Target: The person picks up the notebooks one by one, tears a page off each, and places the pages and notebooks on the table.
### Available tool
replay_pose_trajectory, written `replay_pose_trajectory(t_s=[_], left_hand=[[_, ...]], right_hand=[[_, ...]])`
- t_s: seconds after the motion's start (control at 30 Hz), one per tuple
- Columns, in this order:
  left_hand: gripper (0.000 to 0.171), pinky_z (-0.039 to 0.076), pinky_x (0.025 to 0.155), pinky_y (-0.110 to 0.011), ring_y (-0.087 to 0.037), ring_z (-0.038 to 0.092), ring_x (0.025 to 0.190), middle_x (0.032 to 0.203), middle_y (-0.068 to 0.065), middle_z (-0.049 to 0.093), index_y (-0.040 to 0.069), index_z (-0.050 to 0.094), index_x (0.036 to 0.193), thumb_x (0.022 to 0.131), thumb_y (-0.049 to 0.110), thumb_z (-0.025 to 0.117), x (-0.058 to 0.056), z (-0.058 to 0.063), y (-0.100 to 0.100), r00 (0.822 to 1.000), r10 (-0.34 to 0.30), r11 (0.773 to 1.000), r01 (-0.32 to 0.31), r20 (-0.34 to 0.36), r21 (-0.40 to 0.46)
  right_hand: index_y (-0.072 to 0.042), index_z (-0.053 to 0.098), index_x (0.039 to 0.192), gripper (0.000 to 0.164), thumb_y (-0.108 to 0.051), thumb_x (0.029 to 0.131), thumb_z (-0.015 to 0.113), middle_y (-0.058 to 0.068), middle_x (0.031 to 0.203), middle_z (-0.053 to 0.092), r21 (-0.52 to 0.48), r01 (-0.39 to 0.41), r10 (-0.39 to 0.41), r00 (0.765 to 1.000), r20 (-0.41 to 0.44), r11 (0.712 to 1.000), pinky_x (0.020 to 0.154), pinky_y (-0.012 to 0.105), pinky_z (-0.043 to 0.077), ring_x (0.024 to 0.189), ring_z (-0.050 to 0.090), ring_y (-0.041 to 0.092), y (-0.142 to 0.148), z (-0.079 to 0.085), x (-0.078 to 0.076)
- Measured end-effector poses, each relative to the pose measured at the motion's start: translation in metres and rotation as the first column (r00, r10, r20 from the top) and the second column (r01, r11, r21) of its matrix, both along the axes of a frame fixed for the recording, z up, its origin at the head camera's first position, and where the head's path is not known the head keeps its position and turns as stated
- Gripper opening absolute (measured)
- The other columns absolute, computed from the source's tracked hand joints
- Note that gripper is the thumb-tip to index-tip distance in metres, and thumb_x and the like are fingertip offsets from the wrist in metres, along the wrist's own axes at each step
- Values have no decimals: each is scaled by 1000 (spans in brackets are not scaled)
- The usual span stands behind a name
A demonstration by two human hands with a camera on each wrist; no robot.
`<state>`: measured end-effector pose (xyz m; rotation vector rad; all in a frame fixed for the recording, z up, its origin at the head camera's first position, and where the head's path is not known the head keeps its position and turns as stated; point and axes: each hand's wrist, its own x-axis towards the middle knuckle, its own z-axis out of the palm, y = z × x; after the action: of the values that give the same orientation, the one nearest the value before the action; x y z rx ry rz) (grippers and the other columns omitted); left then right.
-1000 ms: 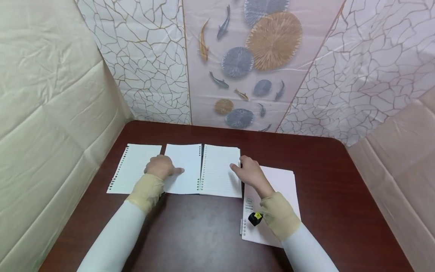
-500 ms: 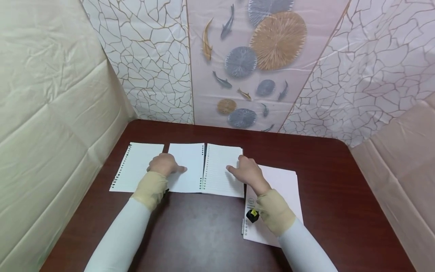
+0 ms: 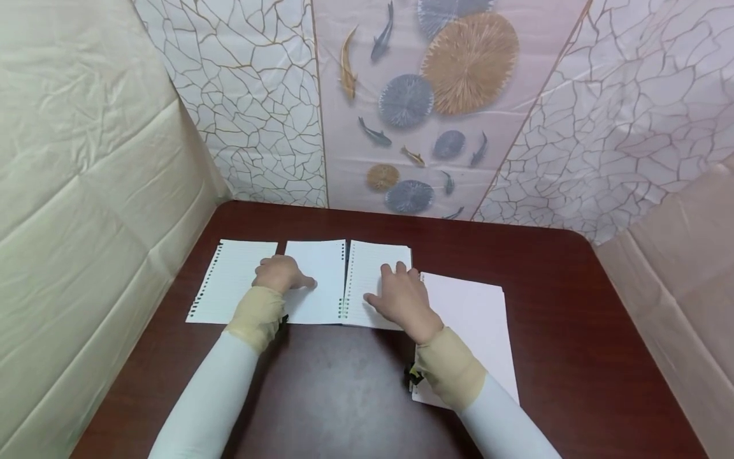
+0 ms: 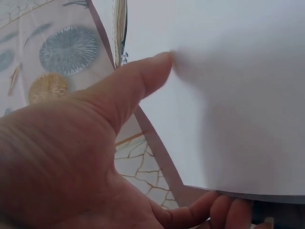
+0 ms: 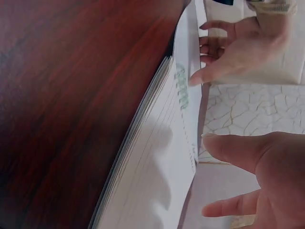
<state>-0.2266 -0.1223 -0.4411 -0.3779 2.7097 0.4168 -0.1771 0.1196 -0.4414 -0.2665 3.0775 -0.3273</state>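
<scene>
Currently, an open notebook (image 3: 364,271) lies on the brown table (image 3: 344,395). The left hand (image 3: 278,274) pinches its left edge, thumb on the page, fingers curled at the side. The right hand (image 3: 404,299) spreads its fingers above the right page. Punched paper (image 3: 229,274) lies leftward; a white pad (image 3: 473,319) rightward, partly hidden by the right forearm (image 3: 493,408).

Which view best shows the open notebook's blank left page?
The head view: the blank left page is mostly visible, though the left hand hides part. Left wrist shows it close but cropped; right wrist, only a foreshortened strip.
</scene>
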Motion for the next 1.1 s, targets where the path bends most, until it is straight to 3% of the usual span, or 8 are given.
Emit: replay_pose_trajectory(t_s=[0.1, 0.33, 0.5, 0.63, 0.77, 0.87, 1.0, 1.1], left_hand=[[104, 54, 89, -54, -43, 51, 111, 119, -35, 50, -22, 42, 136, 78, 56, 78, -1, 0, -3, 1000, -7, 1000, 7, 9, -6], [108, 53, 93, -54, -43, 56, 109, 122, -39, 54, -23, 33, 136, 78, 54, 81, -2, -2, -3, 1000, 14, 1000, -14, 4, 26], [105, 53, 94, -54, -43, 58, 108, 126, -40, 53, -24, 34, 136, 83, 55, 76, 1, 2, -14, 999, -53, 996, 54, -14, 68], [85, 52, 96, -57, -47, 58, 112, 132, -42, 52, -24, 41, 138, 98, 48, 60, 0, 15, -24, 985, -157, 981, 163, -68, 105], [72, 51, 100, -59, -51, 55, 122, 141, -46, 45, -25, 24, 146, 106, 30, 47, -2, 32, -28, 966, -232, 957, 247, -112, 155], [70, 50, 100, -60, -52, 53, 125, 144, -46, 41, -21, 12, 151, 106, 23, 43, 0, 45, -23, 954, -263, 942, 286, -143, 177], [60, 57, 87, -54, -43, 65, 107, 130, -40, 57, -12, 21, 150, 105, 20, 43, 6, 62, -10, 926, -308, 917, 350, -218, 193], [46, 58, 71, -44, -32, 70, 85, 110, -30, 67, -4, 33, 142, 105, 20, 46, 11, 73, 5, 902, -338, 888, 400, -267, 227]], right_hand=[[1, 57, 136, 72, -48, 87, 74, 28, 123, 57, -24, 28, -27, 999, 40, 999, 75, 56, 56, 103, 55, 49, 1, -3, -3], [2, 53, 143, 75, -46, 89, 74, 31, 135, 54, -68, 50, -41, 992, 121, 996, 94, 65, 52, 122, 49, 55, 8, -12, -4], [3, 52, 143, 75, -46, 90, 73, 31, 139, 53, -84, 50, -40, 991, 125, 995, 98, 63, 50, 126, 46, 56, 11, -14, -5], [2, 53, 142, 73, -46, 90, 72, 31, 140, 53, -86, 40, -30, 992, 122, 996, 97, 61, 51, 125, 48, 53, 14, -12, -7], [-9, 51, 149, 73, -48, 91, 71, 27, 152, 45, -49, 26, -19, 989, 149, 998, 96, 63, 50, 131, 43, 52, 15, -10, -8], [-19, 46, 154, 74, -54, 92, 67, 26, 160, 34, 16, -34, 31, 984, 173, 999, 94, 66, 50, 135, 36, 57, 14, -11, -7], [-25, 42, 156, 74, -63, 94, 60, 30, 160, 31, 120, -138, 118, 980, 160, 983, 95, 68, 48, 130, 37, 63, 9, -14, -4], [-26, 42, 156, 76, -67, 94, 57, 31, 157, 34, 176, -158, 134, 981, 142, 972, 99, 68, 45, 127, 40, 63, 7, -18, -1]])
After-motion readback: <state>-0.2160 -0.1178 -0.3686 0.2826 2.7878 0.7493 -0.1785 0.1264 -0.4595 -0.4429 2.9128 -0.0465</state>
